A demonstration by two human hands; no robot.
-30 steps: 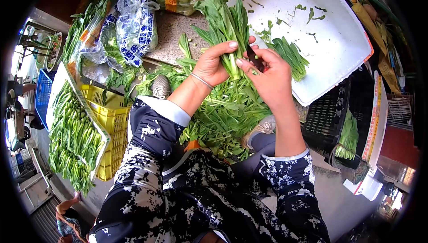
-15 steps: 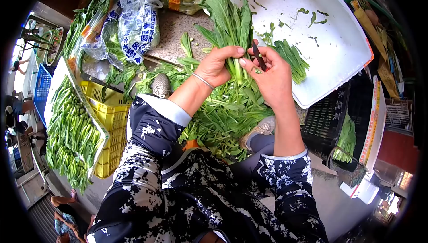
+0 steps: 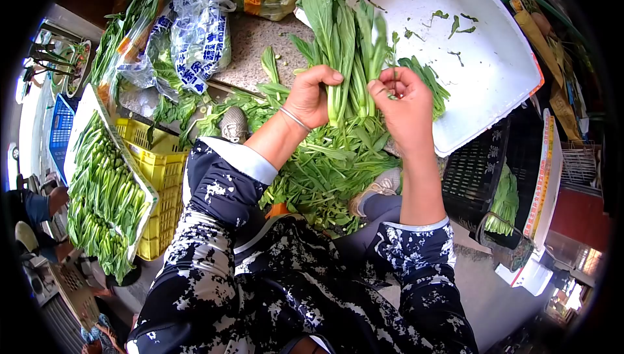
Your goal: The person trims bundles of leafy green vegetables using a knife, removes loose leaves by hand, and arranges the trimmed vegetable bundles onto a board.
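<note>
In the head view, my left hand (image 3: 311, 97) is closed around the stems of a bunch of leafy greens (image 3: 338, 55), leaves pointing up and pale cut ends down. Beside it my right hand (image 3: 406, 102) pinches the lower end of one leafy green stalk (image 3: 372, 52) at the bunch's right side. No knife blade shows; my fingers may be hiding it. Below both hands, a heap of loose leaves and trimmings (image 3: 325, 172) covers the ground between my shoes. More trimmed greens (image 3: 429, 84) lie inside the white foam box (image 3: 481, 87), just behind my right hand.
To the left, a foam tray (image 3: 146, 191) full of greens rests on yellow crates (image 3: 166, 185). Plastic bags of vegetables (image 3: 201, 35) stand at the back. A black crate (image 3: 474, 165) with a bundle of greens (image 3: 506, 204) is at the right. People's limbs show at far left.
My right hand has shifted slightly right, and the dark knife seen in it before is out of sight. One stalk now stands apart from the bunch, between my hands.
</note>
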